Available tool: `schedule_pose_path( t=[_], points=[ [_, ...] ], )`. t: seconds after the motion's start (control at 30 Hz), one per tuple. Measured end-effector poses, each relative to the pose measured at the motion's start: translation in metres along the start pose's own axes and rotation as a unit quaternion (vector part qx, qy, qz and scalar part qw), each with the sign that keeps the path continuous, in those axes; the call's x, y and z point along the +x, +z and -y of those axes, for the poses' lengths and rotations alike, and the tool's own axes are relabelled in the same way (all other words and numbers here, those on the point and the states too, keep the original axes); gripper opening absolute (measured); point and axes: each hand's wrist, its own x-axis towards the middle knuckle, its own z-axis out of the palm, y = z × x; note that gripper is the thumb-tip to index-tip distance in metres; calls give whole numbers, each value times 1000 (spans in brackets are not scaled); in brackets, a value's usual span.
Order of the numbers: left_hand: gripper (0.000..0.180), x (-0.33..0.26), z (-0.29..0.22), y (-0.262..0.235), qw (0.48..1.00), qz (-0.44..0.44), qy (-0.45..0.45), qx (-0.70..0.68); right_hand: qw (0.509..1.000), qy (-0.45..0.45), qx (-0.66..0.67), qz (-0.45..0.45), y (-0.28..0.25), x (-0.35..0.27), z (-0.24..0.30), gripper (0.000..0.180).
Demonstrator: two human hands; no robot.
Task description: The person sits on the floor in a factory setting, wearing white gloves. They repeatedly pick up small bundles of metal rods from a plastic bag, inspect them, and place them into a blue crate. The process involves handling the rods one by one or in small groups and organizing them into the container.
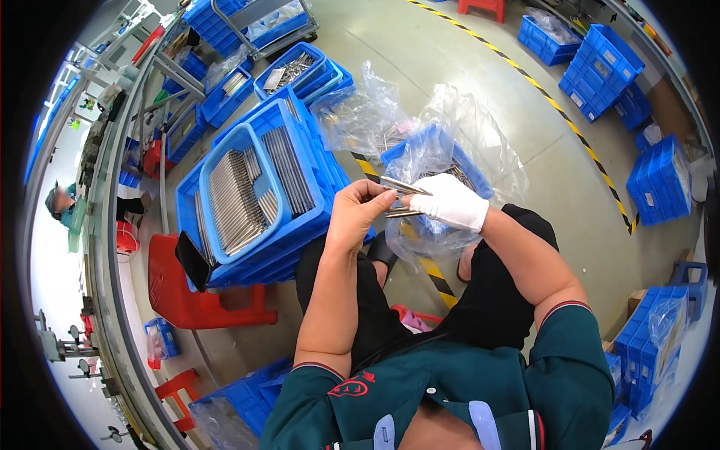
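Note:
Several slim metal rods (405, 185) are held between my two hands over my lap. My bare left hand (355, 212) pinches their left ends between thumb and fingers. In a white glove, my right hand (454, 202) is closed round the other ends. Beneath the hands, a blue crate (421, 142) lined with clear plastic holds more loose rods, partly hidden by the glove. To the left, a light-blue tray (282, 196) carries neat rows of rods (234, 202). It rests on a stack of blue crates (321, 161), where longer dark rods (288, 169) lie beside it.
A dark phone-like slab (193, 260) leans at the crate stack's near corner, above a red stool (180, 289). Loose plastic film (480, 124) spreads ahead. Another blue crate of metal parts (296, 69) stands behind the stack. Stacked blue crates (600, 71) line the right side.

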Motion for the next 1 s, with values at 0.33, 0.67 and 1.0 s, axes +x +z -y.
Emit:
schedule_pose_path(
  t=[0.33, 0.67, 1.0],
  points=[
    [17, 0, 5, 5, 1000, -5, -14, -26, 999, 15, 38, 9, 2, 1, -4, 45],
    [20, 4, 8, -7, 997, -39, 5, -66, 993, 55, 84, 68, -4, 0, 1, 46],
    [14, 0, -2, -5, 1000, -12, 10, -7, 990, 57, 91, 91, -5, -4, 4, 46]
  ],
)
